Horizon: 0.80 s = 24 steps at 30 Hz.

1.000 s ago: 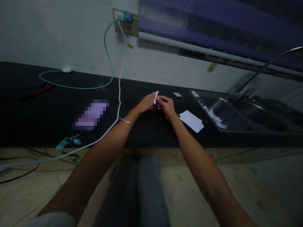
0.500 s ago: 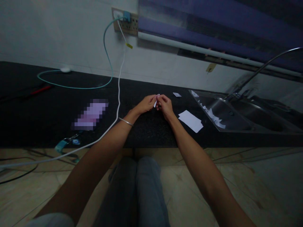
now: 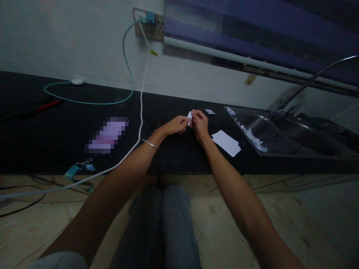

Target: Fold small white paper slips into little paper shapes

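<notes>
Both hands meet over the black counter (image 3: 56,127), pinching one small white piece of paper (image 3: 190,115) between their fingertips. My left hand (image 3: 175,125) grips it from the left, a thin bangle on that wrist. My right hand (image 3: 199,123) grips it from the right, fingers curled tight. Most of the paper is hidden by the fingers. A small stack of white paper sheets (image 3: 226,143) lies on the counter just right of my right wrist, and a tiny paper scrap (image 3: 210,111) lies beyond the hands.
A steel sink (image 3: 277,138) with white paper scraps (image 3: 251,135) and a long tap sits at the right. A white cable (image 3: 140,123) and a green cable (image 3: 89,101) run from a wall socket (image 3: 148,24). A pixelated purple object (image 3: 108,135) lies left; keys (image 3: 80,170) hang at the counter edge.
The white paper showed more between the hands a second ago; the fingers have closed over it and both hands have shifted slightly right and away.
</notes>
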### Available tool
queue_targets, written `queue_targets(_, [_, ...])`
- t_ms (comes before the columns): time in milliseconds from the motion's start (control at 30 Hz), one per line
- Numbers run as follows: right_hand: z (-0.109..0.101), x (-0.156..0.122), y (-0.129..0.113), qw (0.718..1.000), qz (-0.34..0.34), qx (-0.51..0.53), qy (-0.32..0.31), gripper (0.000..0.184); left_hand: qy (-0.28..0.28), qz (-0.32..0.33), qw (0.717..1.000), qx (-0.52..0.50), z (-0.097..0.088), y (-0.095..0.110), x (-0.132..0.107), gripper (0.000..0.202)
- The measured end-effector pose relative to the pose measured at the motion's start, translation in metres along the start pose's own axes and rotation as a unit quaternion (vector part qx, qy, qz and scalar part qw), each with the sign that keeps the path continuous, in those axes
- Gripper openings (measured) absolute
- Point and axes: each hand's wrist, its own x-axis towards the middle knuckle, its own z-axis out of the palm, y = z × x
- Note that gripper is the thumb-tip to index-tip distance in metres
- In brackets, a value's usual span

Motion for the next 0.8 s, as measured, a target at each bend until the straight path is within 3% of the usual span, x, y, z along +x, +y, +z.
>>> queue_targets(267, [-0.003, 0.003, 0.007, 0.999, -0.027, -0.026, -0.013, 0.053, -0.016, 0.006, 0.999, 0.048, 0.003, 0.003, -0.002, 0.046])
queue_targets(433, [-0.007, 0.005, 0.010, 0.997, -0.040, -0.057, 0.010, 0.053, -0.019, 0.005, 1.000, 0.010, 0.007, 0.006, -0.002, 0.045])
queue_targets(700, [-0.003, 0.000, 0.004, 0.988, -0.111, -0.103, 0.007, 0.038, 0.076, -0.069, 0.994, -0.037, 0.001, 0.003, 0.008, 0.048])
queue_targets(800, [-0.001, -0.005, 0.000, 0.989, -0.106, -0.104, -0.007, 0.033, 0.069, -0.085, 0.992, -0.067, -0.004, 0.001, 0.010, 0.043])
